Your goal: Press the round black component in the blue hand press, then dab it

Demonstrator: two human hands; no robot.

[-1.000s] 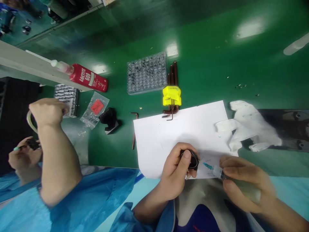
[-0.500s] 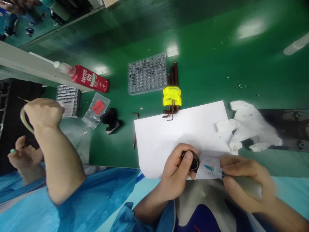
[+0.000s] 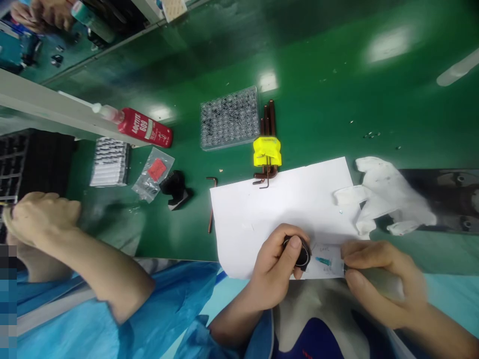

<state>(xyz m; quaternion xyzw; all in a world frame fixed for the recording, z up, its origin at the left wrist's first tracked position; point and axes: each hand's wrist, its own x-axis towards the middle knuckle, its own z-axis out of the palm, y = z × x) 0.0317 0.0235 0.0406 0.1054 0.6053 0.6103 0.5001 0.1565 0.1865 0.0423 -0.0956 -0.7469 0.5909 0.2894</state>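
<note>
My left hand (image 3: 275, 264) is closed around a small round black part (image 3: 302, 254), its ringed face turned toward my right hand. Between the fingers and thumb of my right hand (image 3: 389, 279) is a translucent squeeze bottle (image 3: 387, 283) fitted with a blue-green needle tip (image 3: 324, 261). The tip points at the black part with a small gap between them. Both hands are over the lower part of a white paper sheet (image 3: 239, 224), which has handwriting near the needle. Fingers cover much of the bottle and the black part.
Above the paper lie a yellow hex key holder (image 3: 267, 151), a clear tray of small parts (image 3: 230, 119) and a loose hex key (image 3: 210, 214). Leftward are a red Loctite bottle (image 3: 147, 128), a zip bag (image 3: 153, 174), a black block (image 3: 175, 189) and a co-worker's arm (image 3: 93, 264). White glove (image 3: 396, 194) at right.
The co-worker's arm has moved down and to the left. My hands have stayed almost in place, still holding the black part and the bottle. The view has shifted slightly.
</note>
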